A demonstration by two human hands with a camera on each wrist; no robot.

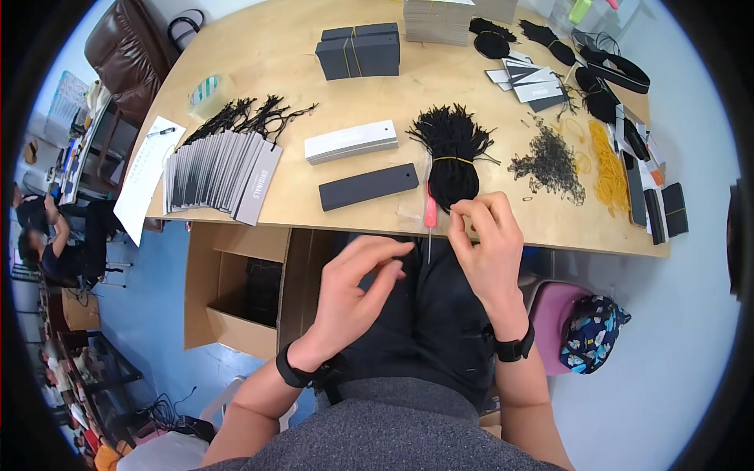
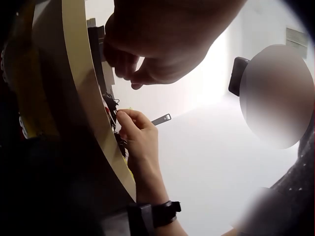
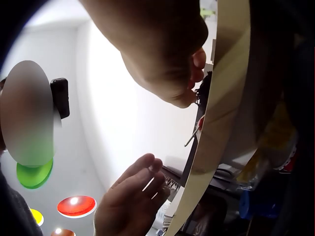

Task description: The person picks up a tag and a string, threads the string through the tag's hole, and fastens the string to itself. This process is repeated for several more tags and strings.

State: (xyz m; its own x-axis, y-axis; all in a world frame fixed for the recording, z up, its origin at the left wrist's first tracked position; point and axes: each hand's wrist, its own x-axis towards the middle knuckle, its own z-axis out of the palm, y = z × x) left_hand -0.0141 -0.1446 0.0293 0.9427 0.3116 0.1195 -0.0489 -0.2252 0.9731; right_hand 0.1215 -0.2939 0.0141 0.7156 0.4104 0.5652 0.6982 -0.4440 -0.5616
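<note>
My right hand (image 1: 491,243) brings thumb and forefinger together at the rounded lower end of a bundle of black cords (image 1: 454,179), pinching at the cord there. A yellow rubber band circles this bundle, and its loose ends fan out away from me. My left hand (image 1: 357,294) hovers in front of the table edge, fingers loosely bent and nothing between them. Beside the bundle lies a tool with a red handle (image 1: 430,213), its thin metal shaft pointing past the edge. Left of it are a stack of dark tags (image 1: 369,187) and a stack of white tags (image 1: 352,142).
Fanned grey tags with black cords (image 1: 224,177) lie at left, on a paper sheet (image 1: 141,184). Small dark pins (image 1: 550,165) and yellow rubber bands (image 1: 606,169) are at right. Banded dark tags (image 1: 358,53) stand farther back. A cardboard box (image 1: 236,294) sits below the edge.
</note>
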